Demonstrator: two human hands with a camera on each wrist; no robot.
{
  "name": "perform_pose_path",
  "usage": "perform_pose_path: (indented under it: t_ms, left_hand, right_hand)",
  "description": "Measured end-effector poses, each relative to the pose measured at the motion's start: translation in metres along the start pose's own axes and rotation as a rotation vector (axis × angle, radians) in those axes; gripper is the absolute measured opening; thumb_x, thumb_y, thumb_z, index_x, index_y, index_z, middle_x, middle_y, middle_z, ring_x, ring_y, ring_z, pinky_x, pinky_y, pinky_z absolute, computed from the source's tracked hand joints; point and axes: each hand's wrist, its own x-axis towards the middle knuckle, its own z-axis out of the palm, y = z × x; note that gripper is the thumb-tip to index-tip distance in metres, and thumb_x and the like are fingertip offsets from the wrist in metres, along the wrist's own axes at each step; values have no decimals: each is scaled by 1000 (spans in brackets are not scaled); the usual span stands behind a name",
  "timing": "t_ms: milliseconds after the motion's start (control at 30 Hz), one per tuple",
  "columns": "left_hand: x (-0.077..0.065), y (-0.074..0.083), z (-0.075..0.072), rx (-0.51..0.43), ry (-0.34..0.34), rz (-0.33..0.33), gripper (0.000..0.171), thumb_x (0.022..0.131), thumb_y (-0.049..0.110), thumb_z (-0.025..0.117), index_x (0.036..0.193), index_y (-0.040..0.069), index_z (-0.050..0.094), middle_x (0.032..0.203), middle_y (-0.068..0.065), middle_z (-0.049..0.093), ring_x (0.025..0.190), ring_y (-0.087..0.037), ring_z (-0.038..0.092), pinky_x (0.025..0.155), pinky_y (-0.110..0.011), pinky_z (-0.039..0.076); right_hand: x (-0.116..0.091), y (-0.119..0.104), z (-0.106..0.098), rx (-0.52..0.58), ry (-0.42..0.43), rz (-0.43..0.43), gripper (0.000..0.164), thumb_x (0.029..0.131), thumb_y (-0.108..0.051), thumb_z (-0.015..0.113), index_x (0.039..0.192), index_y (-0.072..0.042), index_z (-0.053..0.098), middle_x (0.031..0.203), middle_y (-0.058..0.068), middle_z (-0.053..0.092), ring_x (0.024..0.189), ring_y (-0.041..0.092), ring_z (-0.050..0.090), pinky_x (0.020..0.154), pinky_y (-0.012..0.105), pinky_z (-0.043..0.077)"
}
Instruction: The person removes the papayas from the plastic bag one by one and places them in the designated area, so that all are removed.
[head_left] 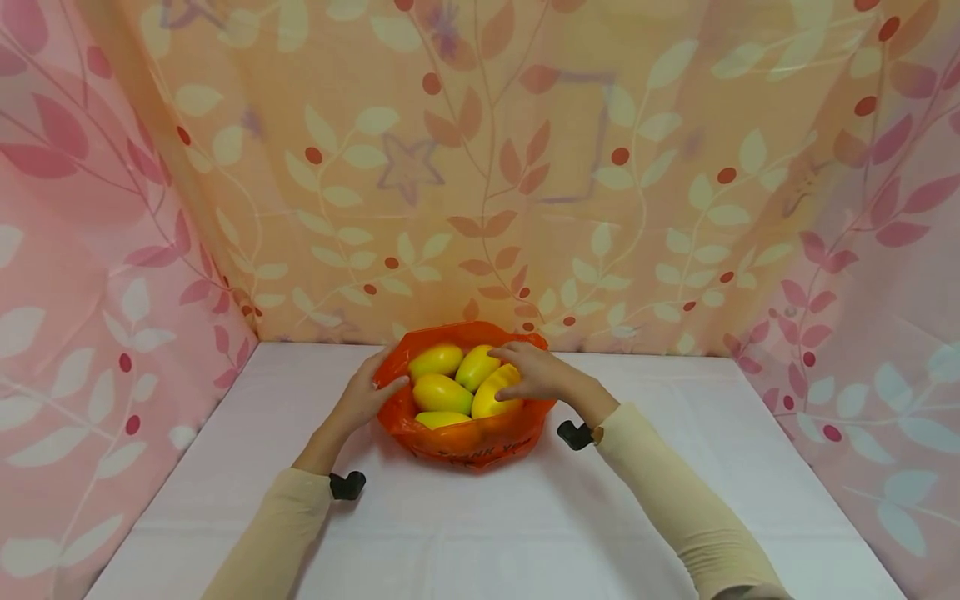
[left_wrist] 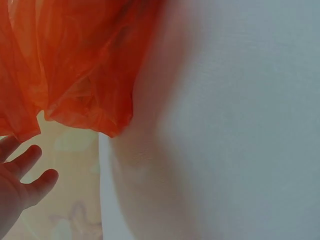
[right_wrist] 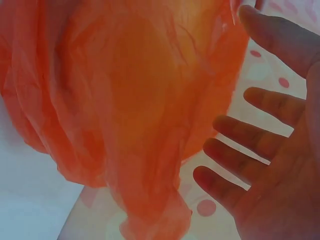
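An orange plastic bag [head_left: 480, 446], in which yellow fruits [head_left: 442, 393] are gathered, is placed at twelve o'clock on the white table [head_left: 465, 542]. The left hand [head_left: 365, 396] is held at the bag's nine o'clock, the right hand [head_left: 542, 373] at its three o'clock, partly over the fruits. On both hands, the visible fingers are spread apart.

You have dark capital lettering [head_left: 480, 452] on the near side of the orange bag [head_left: 457, 458], toward the table's [head_left: 465, 542] far edge; you can read "ANK Y" (adjoining characters creased, not clearly legible).
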Motion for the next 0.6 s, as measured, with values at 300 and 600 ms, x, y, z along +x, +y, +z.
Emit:
perform_pose_path:
  t_ms: [300, 600]
  left_hand:
    - [3, -7, 6, 24, 3, 24, 67, 92, 25, 67, 149, 7, 38, 152, -21, 39, 141, -42, 32, 116, -62, 24]
    - [7, -7, 11, 102, 11, 57, 61, 92, 22, 68, 146, 9, 44, 150, -26, 40, 139, -47, 34, 114, -65, 23]
  right_hand:
    - [5, -3, 10, -45, -103, -20, 66, 82, -20, 75, 143, -19, 50, 153, 10, 40, 141, 33, 36, 112, 55, 38]
    - [10, -5, 18, -169, -140, -65, 57, 87, -10, 69, 141, -21, 54, 150, 8, 45, 141, 31, 37, 116, 51, 34]
